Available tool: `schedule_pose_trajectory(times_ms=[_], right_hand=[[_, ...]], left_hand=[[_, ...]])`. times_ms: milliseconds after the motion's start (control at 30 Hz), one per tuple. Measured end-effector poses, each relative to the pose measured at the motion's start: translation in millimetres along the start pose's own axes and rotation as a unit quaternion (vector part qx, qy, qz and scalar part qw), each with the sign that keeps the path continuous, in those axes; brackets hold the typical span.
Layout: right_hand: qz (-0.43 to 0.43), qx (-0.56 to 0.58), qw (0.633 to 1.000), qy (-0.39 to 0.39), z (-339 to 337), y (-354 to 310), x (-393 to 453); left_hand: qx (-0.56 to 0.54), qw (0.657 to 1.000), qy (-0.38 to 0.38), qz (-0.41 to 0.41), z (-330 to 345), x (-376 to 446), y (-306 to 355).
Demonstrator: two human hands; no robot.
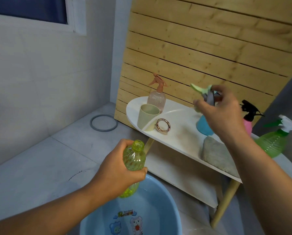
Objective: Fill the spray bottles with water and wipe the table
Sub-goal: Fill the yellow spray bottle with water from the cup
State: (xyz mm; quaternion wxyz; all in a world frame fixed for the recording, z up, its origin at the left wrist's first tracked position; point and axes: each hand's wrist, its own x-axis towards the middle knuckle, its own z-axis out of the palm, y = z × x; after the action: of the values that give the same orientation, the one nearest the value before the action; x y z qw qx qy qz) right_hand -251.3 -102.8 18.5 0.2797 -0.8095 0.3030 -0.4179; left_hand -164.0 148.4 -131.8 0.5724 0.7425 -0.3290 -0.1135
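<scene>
My left hand (115, 168) grips a yellow-green spray bottle (133, 160) with its top off, held upright over a blue basin (163, 200) of water. My right hand (221, 111) holds the pale green spray head (202, 89) above the white table (180, 133). Standing on the table are a peach spray bottle (156, 97), a blue bottle (203, 126), a pink bottle with a black head (247, 116) and a green bottle with a white head (275, 143). A grey cloth (216, 153) lies near the table's front edge.
A pale green cup (147, 117) and a metal ring (163, 125) sit on the table's left part. A wooden slat panel (201, 48) leans behind the table. A grey ring (104, 123) lies on the tiled floor at the wall.
</scene>
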Motion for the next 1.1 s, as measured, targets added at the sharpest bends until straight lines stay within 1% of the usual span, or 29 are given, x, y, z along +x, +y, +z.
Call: schedule_pose_trajectory(times_ms=[133,267,467,633,767,833,1000,1100], right_hand=[[-0.112,0.01,0.992,0.049,-13.1,-43.2,-21.2],[-0.181,0.0,0.981,0.064,-18.9,-61.7,-31.6],[-0.216,-0.036,0.971,0.095,-16.1,-63.8,-37.0],[-0.248,-0.07,0.96,0.106,-8.3,-62.6,-41.4],[-0.287,-0.053,0.951,0.099,-1.4,-60.0,-46.6],[-0.307,-0.019,0.949,0.071,3.4,-59.1,-49.8],[-0.307,0.052,0.949,-0.059,25.6,-54.1,-74.2],[-0.311,0.072,0.937,-0.143,35.6,-50.5,-87.9]], left_hand=[[0.002,1.0,0.006,-0.002,-1.3,2.6,-3.8],[0.003,1.0,0.007,-0.006,-3.4,2.6,-7.9],[-0.001,1.0,0.007,0.006,-2.8,-0.1,-5.1],[-0.008,1.0,-0.001,0.012,0.9,-3.6,-0.5],[-0.012,1.0,0.0,0.01,1.8,-3.5,1.8],[-0.012,1.0,0.003,0.008,1.8,-2.2,1.8],[-0.015,1.0,0.021,0.011,0.5,2.1,1.8],[-0.024,0.999,0.029,0.015,0.4,3.9,3.6]])
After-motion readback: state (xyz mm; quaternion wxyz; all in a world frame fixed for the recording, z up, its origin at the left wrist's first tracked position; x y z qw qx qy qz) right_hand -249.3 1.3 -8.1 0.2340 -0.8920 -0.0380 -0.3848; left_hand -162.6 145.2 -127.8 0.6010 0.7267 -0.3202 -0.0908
